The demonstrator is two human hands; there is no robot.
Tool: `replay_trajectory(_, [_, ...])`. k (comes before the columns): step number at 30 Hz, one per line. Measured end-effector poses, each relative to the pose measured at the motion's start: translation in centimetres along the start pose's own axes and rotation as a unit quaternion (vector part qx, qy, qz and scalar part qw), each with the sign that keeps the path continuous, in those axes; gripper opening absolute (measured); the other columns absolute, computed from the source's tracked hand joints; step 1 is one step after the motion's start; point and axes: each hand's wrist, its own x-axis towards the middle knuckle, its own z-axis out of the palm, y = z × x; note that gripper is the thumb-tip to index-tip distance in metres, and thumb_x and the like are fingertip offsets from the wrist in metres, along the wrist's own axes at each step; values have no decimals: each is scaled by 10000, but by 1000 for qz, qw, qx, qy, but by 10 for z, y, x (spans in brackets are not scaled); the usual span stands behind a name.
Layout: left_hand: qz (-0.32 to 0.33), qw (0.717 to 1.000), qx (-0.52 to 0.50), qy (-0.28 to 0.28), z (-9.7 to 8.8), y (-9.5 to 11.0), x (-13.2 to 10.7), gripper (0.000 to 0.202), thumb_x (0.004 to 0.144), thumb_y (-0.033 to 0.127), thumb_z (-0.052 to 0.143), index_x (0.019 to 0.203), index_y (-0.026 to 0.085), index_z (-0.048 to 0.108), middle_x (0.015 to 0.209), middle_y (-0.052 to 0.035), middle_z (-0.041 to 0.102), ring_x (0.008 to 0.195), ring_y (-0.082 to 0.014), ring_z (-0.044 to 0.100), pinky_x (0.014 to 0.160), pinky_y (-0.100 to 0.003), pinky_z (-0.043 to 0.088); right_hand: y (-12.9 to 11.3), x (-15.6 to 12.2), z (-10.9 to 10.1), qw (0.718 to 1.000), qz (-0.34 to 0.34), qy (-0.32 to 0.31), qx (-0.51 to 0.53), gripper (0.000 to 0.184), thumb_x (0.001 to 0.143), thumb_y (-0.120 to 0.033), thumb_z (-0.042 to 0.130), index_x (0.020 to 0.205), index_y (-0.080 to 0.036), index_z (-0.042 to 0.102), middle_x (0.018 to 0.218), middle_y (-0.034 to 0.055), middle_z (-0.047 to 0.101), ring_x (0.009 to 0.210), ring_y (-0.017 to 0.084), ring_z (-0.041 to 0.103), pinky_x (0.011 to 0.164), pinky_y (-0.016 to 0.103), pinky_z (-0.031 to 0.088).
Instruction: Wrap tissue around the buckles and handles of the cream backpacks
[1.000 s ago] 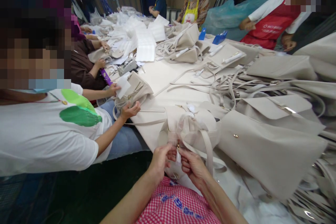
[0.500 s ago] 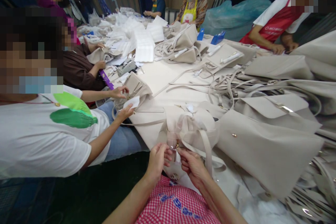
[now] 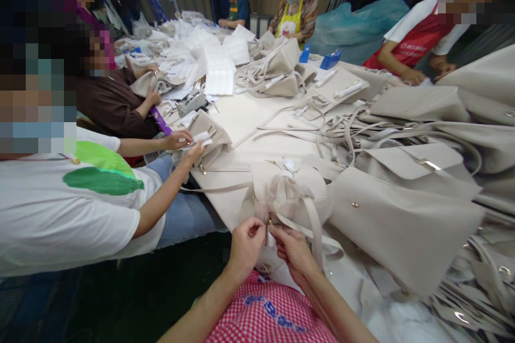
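Note:
A beige handbag (image 3: 295,193) lies on the table in front of me, its handle strap (image 3: 314,225) looping toward me. At its near edge hangs a small gold-coloured metal fitting (image 3: 270,222). My right hand (image 3: 293,251) pinches this fitting between thumb and forefinger. Just left of it, my left hand (image 3: 248,242) is closed with its fingers curled and thumb pressed to the forefinger; what it holds, if anything, is too small to make out. Thin translucent wrapping (image 3: 281,185) covers part of the bag.
Many beige bags (image 3: 406,220) and straps are heaped on the right. A co-worker's hands (image 3: 189,144) hold white paper at a bag (image 3: 215,136) on the left. White foam sheets (image 3: 219,67), a grey tape dispenser (image 3: 192,103) and blue holders (image 3: 330,59) lie farther back.
My left hand's fingers have curled in more tightly beside the fitting. My right hand keeps its pinch. The co-worker on the left has brought both hands together at the white paper.

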Motion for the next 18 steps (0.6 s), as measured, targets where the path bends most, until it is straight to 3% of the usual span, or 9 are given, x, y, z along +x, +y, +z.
replay_trajectory(2, [113,986,121,-5,-3,1,-3,127,767,181,552,656,199,610,685,-11,588,690,-161,555,657,-250,434,0,-1,2,1000,-9,5,-5,369,563,-408,775,551,-192,477,417,-133,279,384,25,171,404,215,78])
replay_trajectory(4, [219,943,249,-23,-6,2,-6,195,832,143,471,722,203,620,780,-34,605,771,-172,573,719,-267,442,0,-2,4,1000,-16,5,-8,368,569,-412,762,543,-198,465,424,-129,278,389,30,169,410,225,73])
replay_trajectory(6, [273,901,335,-46,-9,2,-8,239,871,127,410,782,199,619,838,-52,613,800,-177,582,736,-278,457,-1,-4,5,1000,-21,3,-13,364,585,-414,745,536,-201,454,433,-123,283,392,35,171,417,234,71])
replay_trajectory(9, [312,857,404,-70,-12,1,-10,247,889,128,382,848,186,618,890,-75,624,803,-186,591,738,-293,489,-4,-7,5,999,-24,-6,-20,341,608,-396,723,533,-197,457,449,-113,299,398,38,179,428,242,74])
replay_trajectory(12, [342,836,419,-94,-15,0,-13,257,869,107,392,969,165,621,969,-101,633,863,-204,604,790,-319,511,-6,-9,5,999,-24,-10,-20,335,607,-385,710,519,-201,445,449,-111,291,398,39,173,436,247,68])
replay_trajectory(15, [354,831,414,-112,-18,0,-17,304,843,91,411,1064,156,610,1043,-119,627,932,-219,607,842,-336,514,-8,-10,4,1000,-23,-10,-16,355,594,-382,707,499,-212,411,442,-114,274,398,40,160,441,251,60])
replay_trajectory(18, [340,844,398,-117,-20,0,-20,299,849,100,416,1062,177,611,1063,-107,618,949,-213,604,849,-327,513,-7,-9,4,1000,-20,-14,-10,336,596,-374,700,505,-208,423,444,-112,289,399,40,163,439,249,64])
